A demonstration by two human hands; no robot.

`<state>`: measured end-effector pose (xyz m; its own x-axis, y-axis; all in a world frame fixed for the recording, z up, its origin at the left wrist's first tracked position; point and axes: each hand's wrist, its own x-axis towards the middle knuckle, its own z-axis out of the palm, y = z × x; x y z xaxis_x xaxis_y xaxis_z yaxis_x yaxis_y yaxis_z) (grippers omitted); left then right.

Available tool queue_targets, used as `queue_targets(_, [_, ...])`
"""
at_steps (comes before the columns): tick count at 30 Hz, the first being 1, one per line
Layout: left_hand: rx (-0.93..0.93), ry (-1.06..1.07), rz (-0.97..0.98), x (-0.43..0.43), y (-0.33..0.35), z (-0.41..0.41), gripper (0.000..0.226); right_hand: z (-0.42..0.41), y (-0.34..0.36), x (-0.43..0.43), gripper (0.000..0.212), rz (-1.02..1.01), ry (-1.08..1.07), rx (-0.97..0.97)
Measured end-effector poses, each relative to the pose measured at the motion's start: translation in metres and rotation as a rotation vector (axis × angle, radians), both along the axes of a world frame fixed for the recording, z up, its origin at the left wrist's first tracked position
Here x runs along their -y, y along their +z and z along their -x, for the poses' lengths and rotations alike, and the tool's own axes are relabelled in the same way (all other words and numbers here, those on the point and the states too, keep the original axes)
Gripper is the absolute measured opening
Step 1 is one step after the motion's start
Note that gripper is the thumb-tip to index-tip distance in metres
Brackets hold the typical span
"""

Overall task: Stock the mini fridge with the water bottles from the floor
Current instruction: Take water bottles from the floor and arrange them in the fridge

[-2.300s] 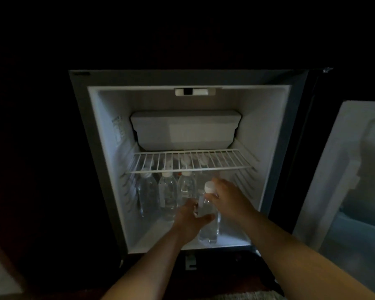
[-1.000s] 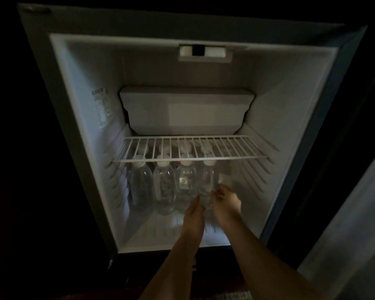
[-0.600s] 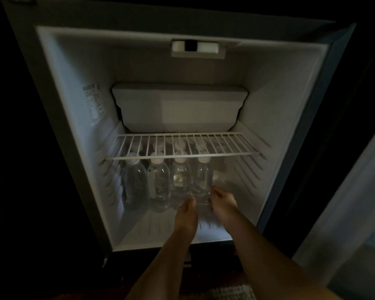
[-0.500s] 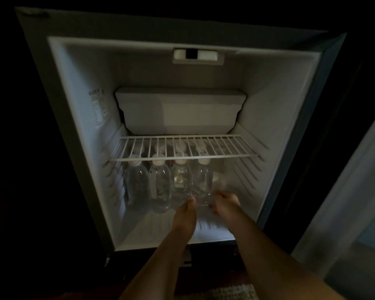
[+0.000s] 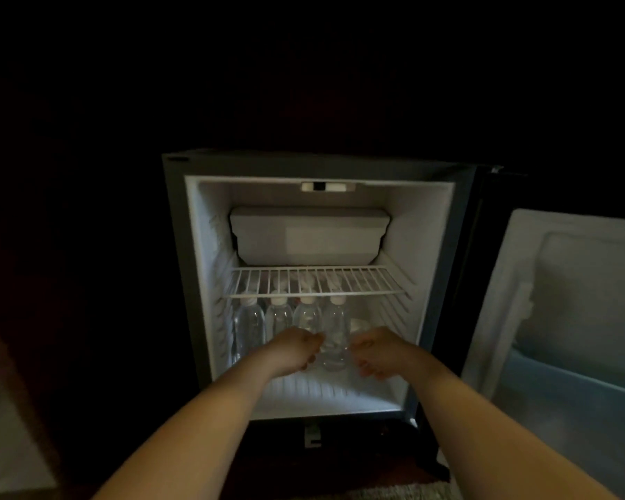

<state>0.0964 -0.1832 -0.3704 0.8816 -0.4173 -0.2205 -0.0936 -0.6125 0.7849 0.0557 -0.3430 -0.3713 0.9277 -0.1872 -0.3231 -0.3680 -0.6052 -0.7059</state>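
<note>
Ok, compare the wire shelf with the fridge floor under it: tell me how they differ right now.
The wire shelf is an open white grid; the fridge floor is solid and ribbed. The shelf carries nothing; the floor carries upright water bottles in a row toward the left. The shelf sits above the bottle caps, the floor beneath them. Both are white and span the fridge's width.

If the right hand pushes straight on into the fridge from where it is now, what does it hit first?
Probably the white-capped bottle half hidden just behind the right hand, to the right of the front row of bottles. Depth is unclear in this dim view, so it may slip past toward the back wall.
</note>
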Motion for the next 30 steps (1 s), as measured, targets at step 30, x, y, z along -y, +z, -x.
queue_targets(30, [0.31, -0.858, -0.509, 0.163, 0.123, 0.283, 0.038, 0.341, 0.119, 0.137, 0.034, 0.593, 0.063, -0.016])
